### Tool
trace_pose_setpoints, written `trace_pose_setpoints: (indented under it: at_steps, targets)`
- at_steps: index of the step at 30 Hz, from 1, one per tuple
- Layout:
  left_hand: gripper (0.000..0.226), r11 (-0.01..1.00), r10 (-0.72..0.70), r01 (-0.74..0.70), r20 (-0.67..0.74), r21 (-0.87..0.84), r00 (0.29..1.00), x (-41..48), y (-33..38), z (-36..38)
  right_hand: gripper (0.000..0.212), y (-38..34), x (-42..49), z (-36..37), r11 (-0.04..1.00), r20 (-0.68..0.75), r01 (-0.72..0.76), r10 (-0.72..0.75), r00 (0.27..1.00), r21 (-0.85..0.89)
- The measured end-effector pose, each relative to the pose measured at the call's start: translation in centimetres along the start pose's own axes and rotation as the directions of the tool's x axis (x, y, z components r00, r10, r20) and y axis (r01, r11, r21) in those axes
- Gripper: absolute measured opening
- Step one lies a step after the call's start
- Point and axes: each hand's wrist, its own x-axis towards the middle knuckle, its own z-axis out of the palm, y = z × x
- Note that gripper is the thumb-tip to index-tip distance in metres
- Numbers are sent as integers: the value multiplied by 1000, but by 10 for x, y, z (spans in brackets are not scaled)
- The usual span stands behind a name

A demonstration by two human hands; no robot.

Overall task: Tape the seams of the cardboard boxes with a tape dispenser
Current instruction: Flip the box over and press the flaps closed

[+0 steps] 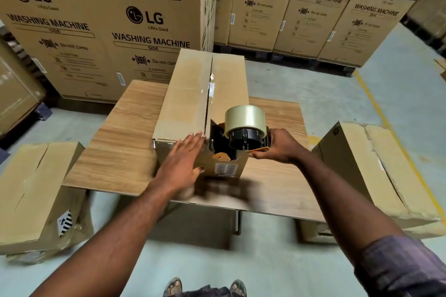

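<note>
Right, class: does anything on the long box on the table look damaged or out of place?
Yes. Midway along the top seam of the long box, crumpled scraps of clear tape stick up instead of lying flat, and the flaps gape slightly there.

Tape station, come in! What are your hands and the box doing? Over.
Left hand flat on near end of box. Right hand grips tape dispenser at near end of seam. Nothing blocking the seam.
</note>
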Motion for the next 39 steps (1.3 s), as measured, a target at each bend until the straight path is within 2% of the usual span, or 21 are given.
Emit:
trace_pose_setpoints:
  at_steps: [5,11,14,16,17,19,21,24,29,31,36,39]
  targets:
    - [94,1000,-17,17,-15,4,1000,1,-5,11,38,42,-26,-19,998,-36,-68,68,997,15]
    - [72,985,-165,153,-175,-77,971,7,32,13,38,54,-31,-9,993,-65,-64,71,995,98]
    - [66,997,-58,49,-150,-58,987,20,70,12,35,53,-33,-7,991,-68,-66,74,995,117]
    - [52,996,-10,2,-98,-89,995,25,87,13,37,54,-32,-7,989,-68,-68,77,995,131]
    - [53,993,-26,15,-92,-120,995,25,90,15,38,54,-33,-7,988,-72,-73,84,994,138]
    - [74,988,-43,23,-125,-154,991,23,86,24,41,56,-35,-7,986,-75,-84,96,993,146]
    - [83,988,-19,1,-120,-152,993,20,81,26,43,58,-36,-8,983,-80,-97,110,991,154]
    - [80,992,51,-61,-101,-108,994,25,76,27,42,65,-42,-19,983,-102,-109,125,987,150]
    - [76,992,71,-82,-113,-91,991,27,73,35,46,92,-60,-32,981,-80,-173,180,980,87]
    - [74,993,66,-78,-135,-92,989,27,74,36,46,100,-63,-28,976,-69,-199,205,976,91]
    - [69,999,-13,5,-177,-44,984,34,91,31,33,93,-60,-13,971,-48,-221,226,973,95]
    - [74,996,86,-87,-125,-1,988,43,107,32,35,96,-59,-10,966,-42,-223,230,972,131]
